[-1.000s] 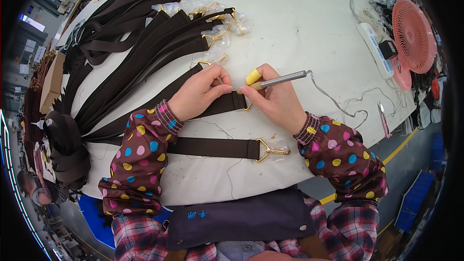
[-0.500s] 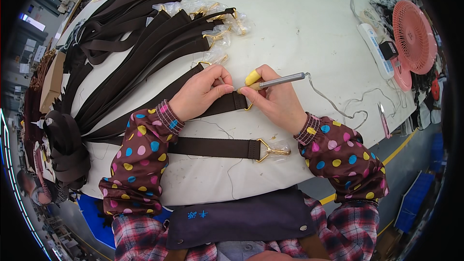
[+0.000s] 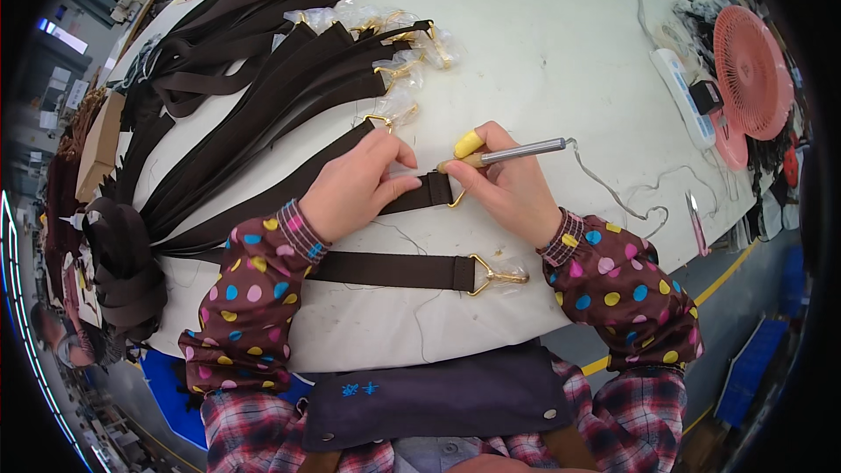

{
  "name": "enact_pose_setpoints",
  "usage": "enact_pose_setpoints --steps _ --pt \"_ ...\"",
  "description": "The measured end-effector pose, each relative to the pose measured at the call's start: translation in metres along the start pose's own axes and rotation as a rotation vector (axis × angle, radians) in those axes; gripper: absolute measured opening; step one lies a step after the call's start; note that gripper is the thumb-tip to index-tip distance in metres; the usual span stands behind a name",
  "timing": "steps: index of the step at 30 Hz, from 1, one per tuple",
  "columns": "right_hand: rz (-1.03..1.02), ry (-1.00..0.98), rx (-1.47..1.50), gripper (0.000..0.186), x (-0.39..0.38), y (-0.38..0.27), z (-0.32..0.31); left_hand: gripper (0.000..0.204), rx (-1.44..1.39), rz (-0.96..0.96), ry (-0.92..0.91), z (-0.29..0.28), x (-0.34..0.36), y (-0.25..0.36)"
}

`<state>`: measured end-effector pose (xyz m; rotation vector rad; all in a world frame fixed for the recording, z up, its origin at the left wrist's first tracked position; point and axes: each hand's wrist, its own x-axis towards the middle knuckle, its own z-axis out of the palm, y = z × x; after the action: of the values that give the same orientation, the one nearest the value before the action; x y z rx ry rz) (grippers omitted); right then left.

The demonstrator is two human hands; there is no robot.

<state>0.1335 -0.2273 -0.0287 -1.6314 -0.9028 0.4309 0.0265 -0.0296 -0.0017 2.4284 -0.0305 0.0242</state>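
Observation:
My right hand grips a corded pen-shaped tool with a metal barrel; a yellow cover wraps one fingertip. The tool's other end is at the stitched end of a dark brown strap, where a gold ring is partly hidden. Over that same strap is my left hand, open, thumb and forefinger apart, with the thumb by the strap's edge; its other fingers are hidden. Nearer me lies a second brown strap with a gold ring and clip in clear plastic.
More brown straps with plastic-wrapped clips spread over the white table at the far left. A strap bundle hangs over the left edge. To the right are a white power strip, a pink fan and small scissors.
My left forefinger and thumb have parted and drawn back left from the strap end. My right hand and the corded tool have shifted slightly right and down.

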Motion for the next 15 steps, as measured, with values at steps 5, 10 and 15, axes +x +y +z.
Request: enact_pose_setpoints --steps 5,10,15 --pt "0.035 -0.027 0.07 0.019 -0.01 -0.003 -0.003 0.023 0.058 0.051 -0.19 -0.011 -0.046 0.014" --pt "0.073 -0.106 -0.009 0.01 -0.007 -0.016 -0.006 0.024 0.314 0.015 0.133 -0.037 -0.052 0.001" --pt "-0.208 -0.086 -0.28 0.016 0.028 -0.013 0.001 0.026 0.172 -0.077 0.191 -0.036 -0.03 -0.048"
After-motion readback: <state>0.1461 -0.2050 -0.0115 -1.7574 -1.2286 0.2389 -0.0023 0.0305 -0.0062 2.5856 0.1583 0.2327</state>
